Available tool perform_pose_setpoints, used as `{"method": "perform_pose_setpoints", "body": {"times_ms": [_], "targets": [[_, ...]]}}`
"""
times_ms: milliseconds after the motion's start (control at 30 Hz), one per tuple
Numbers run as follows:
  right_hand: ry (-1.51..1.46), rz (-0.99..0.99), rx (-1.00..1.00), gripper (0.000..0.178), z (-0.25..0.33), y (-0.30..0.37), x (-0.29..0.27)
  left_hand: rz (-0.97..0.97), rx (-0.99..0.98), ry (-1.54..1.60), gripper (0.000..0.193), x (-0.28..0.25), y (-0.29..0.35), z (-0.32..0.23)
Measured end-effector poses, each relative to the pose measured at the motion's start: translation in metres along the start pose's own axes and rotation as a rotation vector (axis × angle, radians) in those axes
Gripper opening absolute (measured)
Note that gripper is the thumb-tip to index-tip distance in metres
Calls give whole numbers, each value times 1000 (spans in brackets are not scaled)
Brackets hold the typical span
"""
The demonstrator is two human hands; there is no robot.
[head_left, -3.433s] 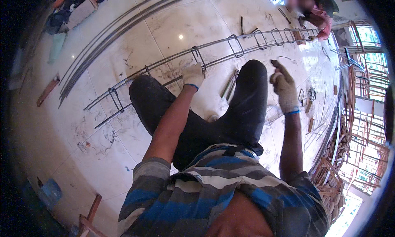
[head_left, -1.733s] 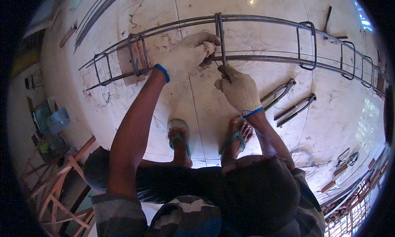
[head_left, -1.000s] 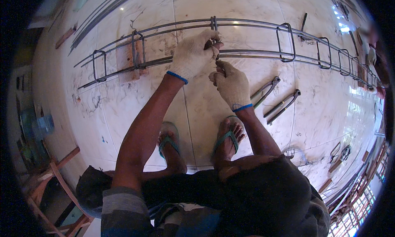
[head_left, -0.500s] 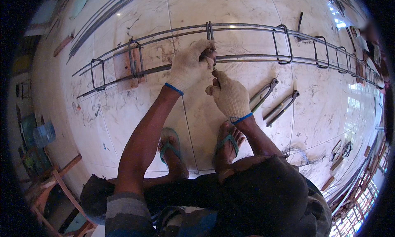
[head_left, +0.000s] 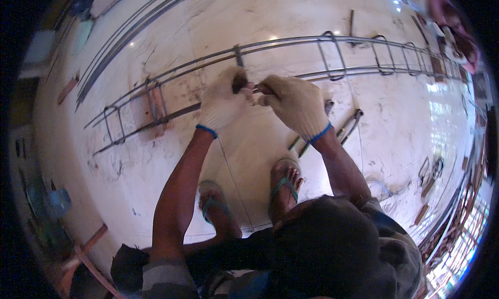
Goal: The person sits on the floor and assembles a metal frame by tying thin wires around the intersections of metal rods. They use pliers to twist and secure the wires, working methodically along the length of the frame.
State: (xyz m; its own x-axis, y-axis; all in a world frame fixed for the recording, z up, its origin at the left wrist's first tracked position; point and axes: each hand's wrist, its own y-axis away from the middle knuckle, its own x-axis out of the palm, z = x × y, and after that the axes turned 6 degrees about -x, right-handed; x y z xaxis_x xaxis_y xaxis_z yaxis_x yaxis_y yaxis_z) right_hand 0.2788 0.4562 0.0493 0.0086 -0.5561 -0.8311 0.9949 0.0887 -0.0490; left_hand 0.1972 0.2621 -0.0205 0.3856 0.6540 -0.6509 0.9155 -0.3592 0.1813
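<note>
A long rebar cage (head_left: 280,42) of dark steel bars with square stirrups (head_left: 331,57) lies across the floor. My left hand (head_left: 226,99), in a cream knit glove with a blue cuff, is closed at the lower bars, just below a middle stirrup (head_left: 238,55). My right hand (head_left: 296,104), gloved the same way, is closed close beside it, its fingertips pinched toward the left hand's. Whatever lies between the fingers is too small and blurred to make out. Just right of my right wrist lie two long-handled nippers (head_left: 350,125), one partly hidden by that hand.
A reddish block (head_left: 147,112) sits under the cage's left end. Loose steel rods (head_left: 125,36) lie at the far left. Coiled wire (head_left: 437,166) is on the floor at right. My feet in green flip-flops (head_left: 283,187) stand nearby. Another person (head_left: 452,29) is at the far right.
The view has shifted and tilted slightly. My right hand has come up beside my left at the lower bars, now covering part of one pair of nippers. Both hands stay closed.
</note>
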Motion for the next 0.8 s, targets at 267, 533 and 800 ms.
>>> {"method": "perform_pose_setpoints", "body": {"times_ms": [267,533,800], "targets": [[-209,324,13,39,-55,-82,15,3,-100,185,27,-12,10,16],[-468,606,-3,45,-109,-109,57,-11,-180,181,15,5,-11,-14],[-137,-393,-65,18,-20,-16,43,-164,-175,-2,13,3,-5,-13]]}}
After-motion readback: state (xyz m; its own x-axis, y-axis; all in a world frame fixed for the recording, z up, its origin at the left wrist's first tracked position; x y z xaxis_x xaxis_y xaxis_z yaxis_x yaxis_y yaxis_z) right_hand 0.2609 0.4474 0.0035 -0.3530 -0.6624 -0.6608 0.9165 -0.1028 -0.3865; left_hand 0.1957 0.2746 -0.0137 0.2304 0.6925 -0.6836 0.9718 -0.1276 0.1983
